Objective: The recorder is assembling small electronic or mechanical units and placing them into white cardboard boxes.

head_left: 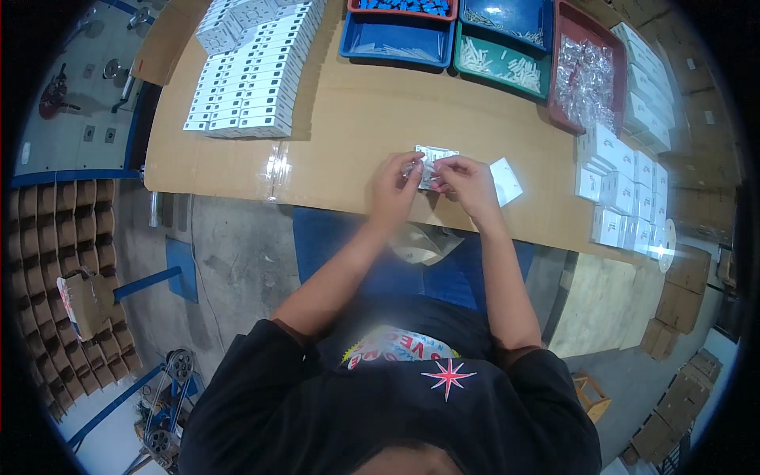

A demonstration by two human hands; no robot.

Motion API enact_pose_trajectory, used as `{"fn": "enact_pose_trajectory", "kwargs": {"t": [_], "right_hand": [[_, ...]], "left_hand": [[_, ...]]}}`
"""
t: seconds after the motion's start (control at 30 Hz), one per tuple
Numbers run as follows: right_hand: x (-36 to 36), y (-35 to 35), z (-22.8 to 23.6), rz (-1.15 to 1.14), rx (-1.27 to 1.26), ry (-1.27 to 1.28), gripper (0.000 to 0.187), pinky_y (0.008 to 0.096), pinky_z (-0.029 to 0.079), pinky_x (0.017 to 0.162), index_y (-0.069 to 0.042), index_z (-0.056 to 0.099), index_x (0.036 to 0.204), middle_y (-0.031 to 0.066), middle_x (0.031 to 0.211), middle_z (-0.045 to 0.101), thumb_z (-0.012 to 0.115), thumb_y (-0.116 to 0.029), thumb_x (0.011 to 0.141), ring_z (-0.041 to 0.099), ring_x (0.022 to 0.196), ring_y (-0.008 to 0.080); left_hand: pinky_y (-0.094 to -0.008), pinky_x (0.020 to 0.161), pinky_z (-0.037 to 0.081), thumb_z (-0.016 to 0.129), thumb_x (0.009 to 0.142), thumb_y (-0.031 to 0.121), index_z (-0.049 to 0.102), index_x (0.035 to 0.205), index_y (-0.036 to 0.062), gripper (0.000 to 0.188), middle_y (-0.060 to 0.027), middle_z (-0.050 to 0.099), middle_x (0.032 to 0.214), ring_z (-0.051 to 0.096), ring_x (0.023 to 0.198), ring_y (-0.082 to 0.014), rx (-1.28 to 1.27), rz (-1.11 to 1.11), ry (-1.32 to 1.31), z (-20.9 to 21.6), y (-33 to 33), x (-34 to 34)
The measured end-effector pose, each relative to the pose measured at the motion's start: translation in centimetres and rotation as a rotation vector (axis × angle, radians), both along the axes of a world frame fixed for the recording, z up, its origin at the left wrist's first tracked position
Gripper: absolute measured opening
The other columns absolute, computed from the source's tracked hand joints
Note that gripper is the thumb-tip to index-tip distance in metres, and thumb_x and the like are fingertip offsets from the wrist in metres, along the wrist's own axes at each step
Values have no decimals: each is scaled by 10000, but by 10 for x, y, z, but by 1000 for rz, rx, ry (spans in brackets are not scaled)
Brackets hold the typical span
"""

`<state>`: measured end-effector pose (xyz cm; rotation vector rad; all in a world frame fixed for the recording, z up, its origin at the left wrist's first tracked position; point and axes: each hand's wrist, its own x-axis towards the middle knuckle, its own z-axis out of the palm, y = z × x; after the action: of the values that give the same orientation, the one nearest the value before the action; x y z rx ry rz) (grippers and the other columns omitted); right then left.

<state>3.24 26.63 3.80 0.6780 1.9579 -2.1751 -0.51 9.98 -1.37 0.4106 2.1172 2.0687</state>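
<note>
Both my hands meet over the near edge of the cardboard-covered table. My left hand (393, 188) is closed, thumb and fingers pinching a small clear, shiny plastic piece (408, 169). Close beside it, my right hand (473, 188) pinches with thumb and fingertips; what it holds is too small to make out. Behind and between the fingers is a white printed piece (438, 152), partly covered by them; whether it is a leaflet or a box face I cannot tell. A white card-like piece (507, 182) lies just right of my right hand.
Stacked white boxes (253, 87) stand at the far left of the table (348, 119). Along the back are blue trays (396, 59), a green tray (500, 75) of white plugs, and a red tray (564, 115) of clear bags. More white boxes (621, 186) are stacked at the right edge.
</note>
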Motion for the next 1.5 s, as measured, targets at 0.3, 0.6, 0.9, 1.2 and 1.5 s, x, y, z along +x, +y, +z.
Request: {"fn": "enact_pose_trajectory", "kwargs": {"t": [0.3, 0.6, 0.9, 1.2, 1.5], "right_hand": [[3, 6, -10, -22, 32, 104, 133, 230, 555, 736, 32, 730, 1043, 61, 906, 728, 719, -32, 927, 684, 802, 102], [5, 6, -2, 36, -3, 170, 149, 234, 547, 783, 34, 729, 1075, 62, 969, 727, 681, 18, 935, 680, 878, 106], [5, 3, -11, -29, -19, 193, 84, 233, 540, 752, 29, 718, 1012, 46, 932, 716, 709, 8, 932, 674, 850, 106], [5, -5, -12, 55, 298, 311, 171, 244, 497, 741, -19, 765, 1056, 38, 982, 662, 772, -70, 893, 610, 830, 109], [6, 1, -4, 91, 284, 264, 138, 250, 502, 733, -7, 715, 1009, 36, 940, 635, 768, -65, 895, 604, 828, 108]], "left_hand": [[-259, 910, 514, 665, 966, -32, 628, 1219, -31, 256, -77, 621, 1167, 633, 1068, -131, -29, -58, 116, -13, 2, 1], [-266, 947, 515, 661, 978, -25, 577, 1293, -18, 326, -73, 645, 1205, 628, 1092, -123, 266, -118, -215, 1, 3, 6], [-294, 925, 542, 662, 980, -13, 580, 1304, -15, 334, -105, 656, 1221, 643, 1088, -149, 340, -109, -223, 7, 4, 6], [-254, 775, 518, 625, 1037, 119, 597, 1328, 20, 309, -85, 695, 1153, 638, 923, -112, 368, -76, -443, 0, -2, 2], [-283, 831, 528, 609, 1048, 125, 595, 1303, -7, 287, -102, 668, 1191, 644, 995, -138, 442, -123, -542, 1, -5, -3]]}}
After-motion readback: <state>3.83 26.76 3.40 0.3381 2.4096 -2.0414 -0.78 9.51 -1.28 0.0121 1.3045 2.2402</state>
